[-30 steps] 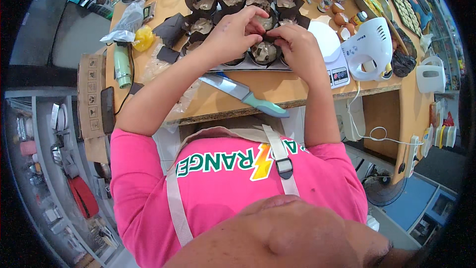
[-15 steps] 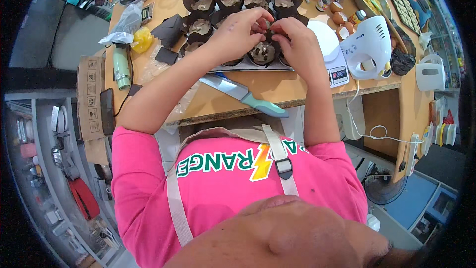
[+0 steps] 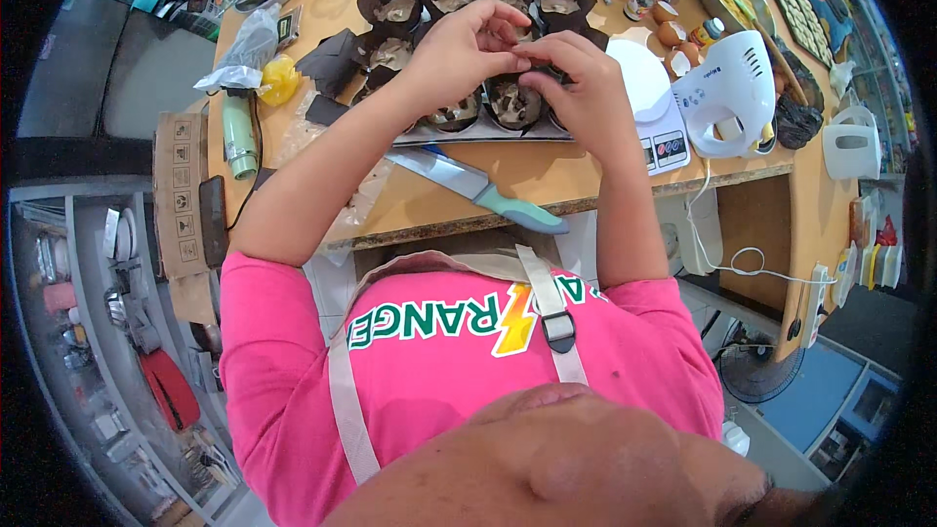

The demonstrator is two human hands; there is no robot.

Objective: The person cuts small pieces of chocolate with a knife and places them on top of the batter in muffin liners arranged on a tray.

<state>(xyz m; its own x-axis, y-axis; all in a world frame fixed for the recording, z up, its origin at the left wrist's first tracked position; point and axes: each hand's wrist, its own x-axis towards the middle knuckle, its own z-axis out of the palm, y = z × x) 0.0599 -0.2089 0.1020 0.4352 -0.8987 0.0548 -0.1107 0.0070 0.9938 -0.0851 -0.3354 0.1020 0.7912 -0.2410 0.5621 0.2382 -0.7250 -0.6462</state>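
Note:
Dark paper muffin cups filled with brown batter stand in rows in a pale tray (image 3: 532,136). Over them, my left hand (image 3: 461,57) is closed, its thumb and fingers bent together. My right hand (image 3: 583,80) meets it, thumb and fingertips in a pinch close to the left fingertips. Whatever lies between the fingers is too small or hidden to make out. Just below the hands is a front-row muffin cup (image 3: 514,104) with dark bits on its batter. Similar bits top the muffin cup (image 3: 455,115) to its left. My hands and forearms cover some of the other cups.
A knife (image 3: 449,176) with a mint handle lies before the tray. Right stand a white kitchen scale (image 3: 639,83), a hand mixer (image 3: 720,102) and eggshells (image 3: 672,33). Left are dark paper liners (image 3: 330,60), a yellow bundle (image 3: 280,80) and a green bottle (image 3: 238,132).
My left hand has shifted slightly left and up, uncovering more of the front-row cups. The right hand has turned a little, its fingertips now closer to the left ones.

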